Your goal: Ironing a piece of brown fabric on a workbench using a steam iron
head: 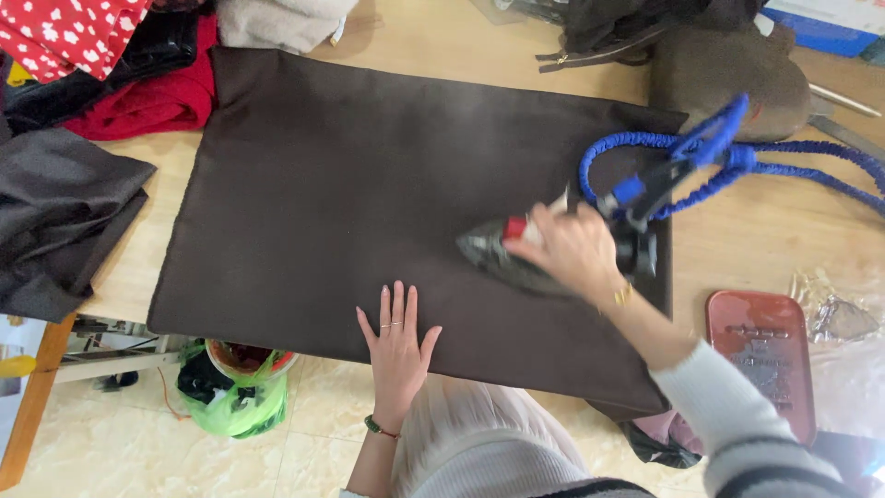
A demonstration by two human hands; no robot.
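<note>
One dark brown fabric panel (350,184) is lying spread flat across a light wooden table (442,41), covering most of its top and hanging slightly over the near edge. One iron (516,258) is sitting on the right part of the panel, its pointed nose aiming left. The right hand (576,251) is wrapping around the iron's handle, fingers curled closed over it, so the grip is a full clasp with no gap showing; a ring-like gold band is showing near the wrist. One blue braided hose (784,157) is looping from the back of the iron out across the table to the right, together with a blue and black fitting (687,157) just behind the hand.

The left hand (396,337) is lying flat on the near edge of the panel, palm down, all five fingers stretched out and slightly spread, holding nothing and simply pressing on the cloth. Two thin rings are showing on its fingers and one green bracelet (376,427) on the wrist. The two hands are sitting near each other, the left one lower and further left than the iron.

Around the panel, one red rectangular tray (765,355) is resting at the right, one red garment (157,101) and one red-and-white spotted cloth (64,32) at the upper left, and one black fabric pile (55,221) at the left edge. One green bag (244,406) is sitting on the tiled floor below the table
</note>
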